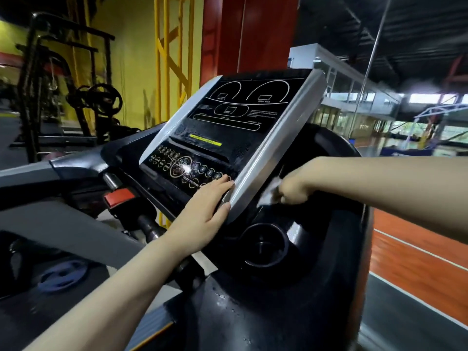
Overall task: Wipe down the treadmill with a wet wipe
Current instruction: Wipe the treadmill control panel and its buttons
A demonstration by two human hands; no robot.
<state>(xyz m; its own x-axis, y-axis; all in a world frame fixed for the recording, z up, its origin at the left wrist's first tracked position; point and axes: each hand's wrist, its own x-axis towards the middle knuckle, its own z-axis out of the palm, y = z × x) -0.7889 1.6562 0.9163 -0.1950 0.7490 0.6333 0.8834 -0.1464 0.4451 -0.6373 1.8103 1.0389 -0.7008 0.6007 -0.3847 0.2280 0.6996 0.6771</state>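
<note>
Yellow wall (126, 59), red pillar (243, 34), blurred weight rack (63, 97), orange floor (415, 249), perhaps windows (425, 98)

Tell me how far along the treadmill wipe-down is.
Partly done. The button panel and the black housing show wet streaks and droplets. The right hand grips the wet wipe beside the console's silver edge; the left hand rests on the console. The handrail looks dry.

The left hand (202, 214) lies flat with straight fingers on the lower right corner of the treadmill console (228, 127), forearm reaching up from below. The right hand (293, 186), just right of the console's edge, grips a wet wipe (268, 196), arm extended in from the right.
</note>
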